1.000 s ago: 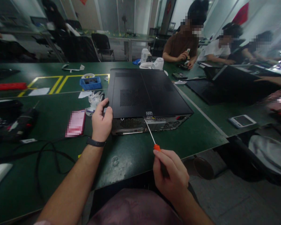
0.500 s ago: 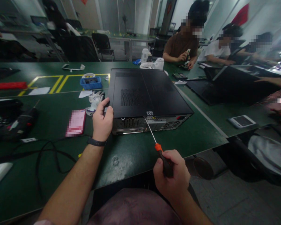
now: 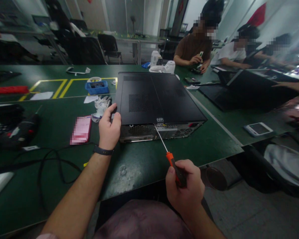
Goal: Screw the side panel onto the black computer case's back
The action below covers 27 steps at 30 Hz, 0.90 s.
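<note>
A black desktop computer case (image 3: 142,103) lies flat on the green table, its rear panel with vents and ports turned toward me. My left hand (image 3: 110,127) grips the case's left side near the front corner, thumb and forefinger against the edge; the other fingers are hidden. In my right hand (image 3: 185,186) is a screwdriver (image 3: 169,158) with an orange and black handle. Its long shaft slants up to the top edge of the rear panel, and the tip meets it just below a checkered label (image 3: 159,120). I cannot make out the screw head.
Left of the case lie gloves (image 3: 102,105), a phone in a red case (image 3: 81,129), a blue bin (image 3: 97,88), black cables (image 3: 57,154) and a power drill (image 3: 25,129). Another phone (image 3: 257,128) is at right. Co-workers sit around the table; one handles a small part.
The screwdriver handle has turned in my right hand, showing more of its orange side. That hand has shifted slightly right. My left hand and the case stay in place.
</note>
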Each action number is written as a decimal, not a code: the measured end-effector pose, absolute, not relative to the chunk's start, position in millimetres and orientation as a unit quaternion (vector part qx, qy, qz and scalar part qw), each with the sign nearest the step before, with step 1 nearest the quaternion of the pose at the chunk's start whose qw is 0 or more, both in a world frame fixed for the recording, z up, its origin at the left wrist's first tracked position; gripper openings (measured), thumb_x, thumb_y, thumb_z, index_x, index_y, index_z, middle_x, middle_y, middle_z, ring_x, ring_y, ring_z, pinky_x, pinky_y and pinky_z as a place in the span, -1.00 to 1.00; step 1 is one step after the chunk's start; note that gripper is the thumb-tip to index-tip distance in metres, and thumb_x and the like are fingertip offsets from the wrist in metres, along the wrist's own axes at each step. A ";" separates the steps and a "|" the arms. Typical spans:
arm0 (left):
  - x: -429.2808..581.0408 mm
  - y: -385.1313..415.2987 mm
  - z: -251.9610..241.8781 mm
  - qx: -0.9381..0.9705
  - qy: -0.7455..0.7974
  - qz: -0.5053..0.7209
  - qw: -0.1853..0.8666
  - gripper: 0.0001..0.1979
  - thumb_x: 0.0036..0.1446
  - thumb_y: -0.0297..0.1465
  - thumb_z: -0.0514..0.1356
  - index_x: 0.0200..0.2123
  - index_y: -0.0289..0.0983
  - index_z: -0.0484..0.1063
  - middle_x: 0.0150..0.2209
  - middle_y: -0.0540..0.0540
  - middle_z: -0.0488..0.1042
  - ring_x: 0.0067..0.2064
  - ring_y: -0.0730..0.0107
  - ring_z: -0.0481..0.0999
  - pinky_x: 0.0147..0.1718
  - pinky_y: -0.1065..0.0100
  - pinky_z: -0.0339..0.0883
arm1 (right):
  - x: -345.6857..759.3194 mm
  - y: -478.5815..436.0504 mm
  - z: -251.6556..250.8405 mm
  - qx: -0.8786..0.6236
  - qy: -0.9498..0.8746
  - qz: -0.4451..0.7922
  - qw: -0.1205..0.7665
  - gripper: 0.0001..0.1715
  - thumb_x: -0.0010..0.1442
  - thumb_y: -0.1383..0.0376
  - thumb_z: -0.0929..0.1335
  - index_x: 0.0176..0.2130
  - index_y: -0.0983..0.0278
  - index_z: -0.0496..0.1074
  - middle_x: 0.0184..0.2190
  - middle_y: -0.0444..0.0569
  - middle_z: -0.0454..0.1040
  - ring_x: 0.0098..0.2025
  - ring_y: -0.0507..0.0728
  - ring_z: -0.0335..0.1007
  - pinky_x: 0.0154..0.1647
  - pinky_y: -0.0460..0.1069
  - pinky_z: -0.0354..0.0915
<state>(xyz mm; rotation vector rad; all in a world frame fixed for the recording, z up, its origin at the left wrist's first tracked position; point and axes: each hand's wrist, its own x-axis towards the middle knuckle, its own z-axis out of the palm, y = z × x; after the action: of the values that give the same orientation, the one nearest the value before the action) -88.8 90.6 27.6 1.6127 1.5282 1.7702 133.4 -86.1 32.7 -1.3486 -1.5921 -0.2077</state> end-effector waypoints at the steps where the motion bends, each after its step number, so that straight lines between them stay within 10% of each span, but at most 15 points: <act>1: -89.0 90.6 27.3 0.562 0.532 0.615 0.148 -0.60 0.24 -0.32 0.18 0.11 -0.28 0.53 0.13 -0.20 0.59 0.17 0.17 0.56 0.26 0.13 0.39 | 133.7 -86.4 31.6 -0.557 -0.657 -0.090 0.500 -0.87 0.27 0.35 0.36 -0.14 0.21 0.37 -0.41 -0.12 0.47 -0.44 0.05 0.45 -0.44 -0.06 0.39; 20: -89.5 92.4 26.3 0.568 0.532 0.611 0.144 -0.61 0.25 -0.34 0.18 0.12 -0.27 0.53 0.12 -0.19 0.60 0.16 0.19 0.57 0.24 0.15 0.41 | 134.8 -86.8 27.4 -0.579 -0.642 -0.047 0.500 -0.82 0.36 0.33 0.32 -0.04 0.26 0.45 -0.36 -0.03 0.61 -0.41 0.06 0.60 -0.47 -0.10 0.44; 27: -93.8 77.5 55.0 0.671 0.535 0.512 -0.036 -0.64 0.28 -0.38 0.19 0.13 -0.21 0.53 0.30 -0.21 0.46 0.36 0.10 0.40 0.36 -0.03 0.25 | 134.9 -87.4 26.6 -0.582 -0.639 -0.030 0.502 -0.81 0.35 0.33 0.32 -0.04 0.26 0.43 -0.30 0.02 0.64 -0.36 0.08 0.63 -0.44 -0.10 0.47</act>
<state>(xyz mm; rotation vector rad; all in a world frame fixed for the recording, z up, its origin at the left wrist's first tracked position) -93.8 77.5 55.0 2.1585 1.7211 1.6459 134.9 -87.4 26.6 -1.4072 -1.5433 -0.0733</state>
